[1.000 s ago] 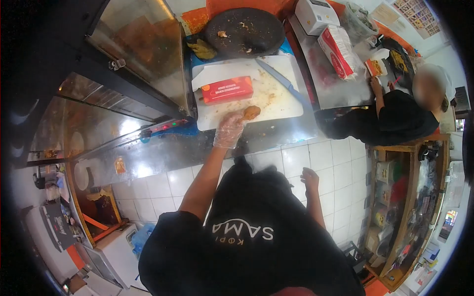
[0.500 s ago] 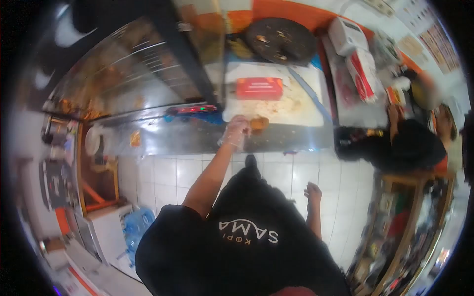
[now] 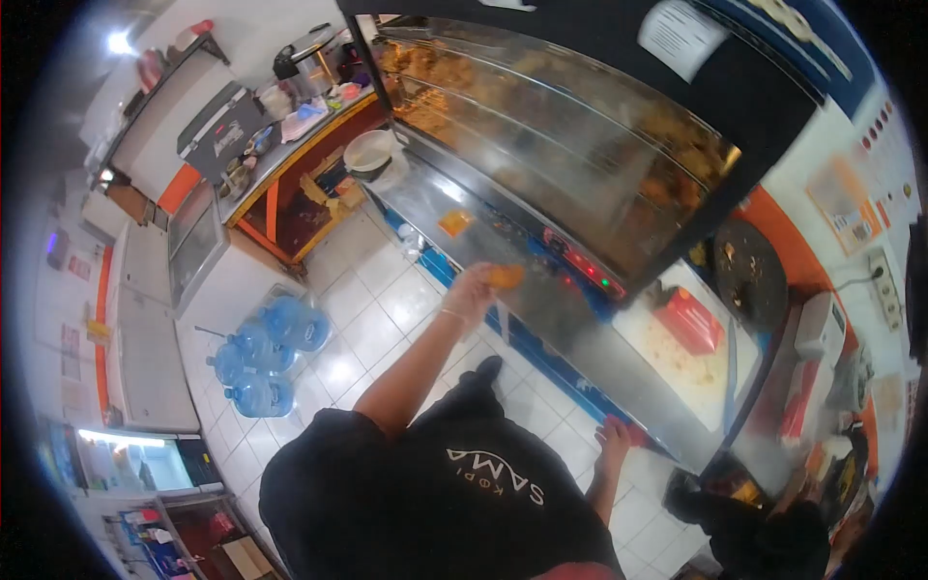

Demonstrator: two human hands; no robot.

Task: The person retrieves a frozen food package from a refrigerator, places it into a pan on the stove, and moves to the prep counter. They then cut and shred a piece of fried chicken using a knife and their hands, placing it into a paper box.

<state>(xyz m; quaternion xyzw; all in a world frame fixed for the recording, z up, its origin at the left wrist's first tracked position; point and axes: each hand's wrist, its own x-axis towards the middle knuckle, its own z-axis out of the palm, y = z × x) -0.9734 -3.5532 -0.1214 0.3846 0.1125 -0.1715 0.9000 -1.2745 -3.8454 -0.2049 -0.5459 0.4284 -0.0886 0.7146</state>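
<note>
My left hand [image 3: 469, 298], in a clear plastic glove, is closed on a golden-brown piece of fried food [image 3: 505, 277]. It holds the piece over the near edge of the metal counter [image 3: 556, 309]. Farther left on that counter lies a small orange-yellow packet or piece [image 3: 454, 223], too blurred to name. My right hand [image 3: 614, 443] hangs low by the counter's front edge, fingers apart, with nothing in it. On the white cutting board [image 3: 633, 333] to the right rest a red box [image 3: 690, 322] and a long knife [image 3: 731, 372].
A glass display cabinet [image 3: 561, 126] with fried food inside stands behind the counter. A round dark board [image 3: 749, 275] is beyond the cutting board. A co-worker's dark sleeve [image 3: 773, 536] shows at lower right. Blue water jugs [image 3: 261, 396] stand on the tiled floor.
My view has swung left along the counter. My left hand has lifted the fried piece from beside the cutting board and carried it left. My right hand still hangs low.
</note>
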